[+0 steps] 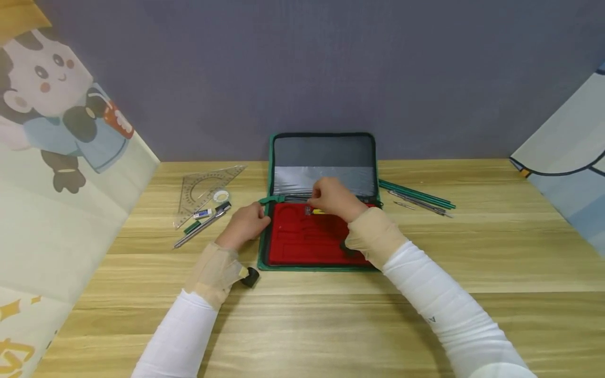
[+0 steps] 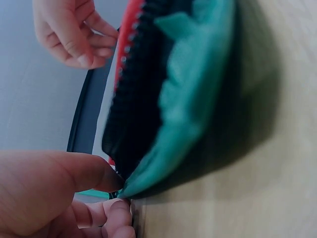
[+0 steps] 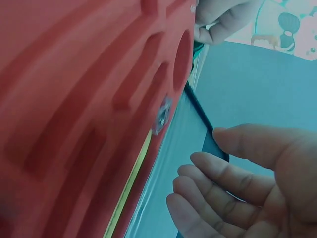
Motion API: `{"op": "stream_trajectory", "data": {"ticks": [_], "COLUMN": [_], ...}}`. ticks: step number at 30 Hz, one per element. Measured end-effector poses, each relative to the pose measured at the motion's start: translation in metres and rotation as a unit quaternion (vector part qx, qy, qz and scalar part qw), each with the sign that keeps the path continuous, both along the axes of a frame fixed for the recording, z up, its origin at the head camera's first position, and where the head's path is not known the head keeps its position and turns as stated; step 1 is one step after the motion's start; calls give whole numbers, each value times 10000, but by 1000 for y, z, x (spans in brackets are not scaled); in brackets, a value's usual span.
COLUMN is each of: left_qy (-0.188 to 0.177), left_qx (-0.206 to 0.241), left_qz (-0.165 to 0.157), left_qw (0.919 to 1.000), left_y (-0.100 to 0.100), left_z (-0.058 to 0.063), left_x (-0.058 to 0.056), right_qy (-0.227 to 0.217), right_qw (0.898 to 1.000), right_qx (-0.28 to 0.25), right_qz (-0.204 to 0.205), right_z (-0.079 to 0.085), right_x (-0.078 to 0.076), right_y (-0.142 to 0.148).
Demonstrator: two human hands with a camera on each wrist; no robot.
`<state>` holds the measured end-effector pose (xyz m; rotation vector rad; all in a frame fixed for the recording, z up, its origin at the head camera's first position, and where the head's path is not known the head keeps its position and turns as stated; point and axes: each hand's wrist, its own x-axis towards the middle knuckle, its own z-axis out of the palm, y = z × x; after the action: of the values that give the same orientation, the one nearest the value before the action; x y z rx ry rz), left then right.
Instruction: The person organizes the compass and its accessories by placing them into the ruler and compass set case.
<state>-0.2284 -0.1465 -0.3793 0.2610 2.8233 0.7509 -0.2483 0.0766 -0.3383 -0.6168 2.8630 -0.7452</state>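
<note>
A green zip case [image 1: 312, 269] lies unfolded, its dark lid [image 1: 323, 151] leaning up at the back. Inside its base is a red moulded tray [image 1: 302, 253] with shaped recesses. My left hand [image 1: 246, 224] pinches the left edge of the case between thumb and fingers, near the hinge. Above the tray's back edge hovers my right hand [image 1: 333, 197], fingers loosely bent and apart from the thumb, holding nothing in the right wrist view. Just below it, a thin yellow stick with a clear end [image 3: 130, 186] sits in a slot of the tray; its exact kind is unclear.
Left of the case lie a clear set square [image 1: 186, 202], a white ring [image 1: 221, 196], an eraser [image 1: 202, 213], a small green block [image 1: 192, 227] and a silver compass [image 1: 200, 231]. Green pencils [image 1: 416, 194] and slim metal tools [image 1: 420, 203] lie to the right. A wall stands behind.
</note>
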Motion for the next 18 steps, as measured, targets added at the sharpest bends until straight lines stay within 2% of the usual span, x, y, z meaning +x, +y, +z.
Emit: {"op": "stream_trajectory", "data": {"ticks": [7, 18], "left_qy": [54, -4], "left_qx": [-10, 8], "left_qz": [-34, -50], "left_qw": [10000, 10000], "left_y": [-1, 0], "left_z": [2, 2], "left_x": [1, 2], "right_qy": [-35, -29], "right_qw": [9999, 9996], "right_qx": [-142, -186], "right_qz": [25, -197], "right_z": [-1, -1], "right_x": [2, 5], "right_y": [17, 43]}}
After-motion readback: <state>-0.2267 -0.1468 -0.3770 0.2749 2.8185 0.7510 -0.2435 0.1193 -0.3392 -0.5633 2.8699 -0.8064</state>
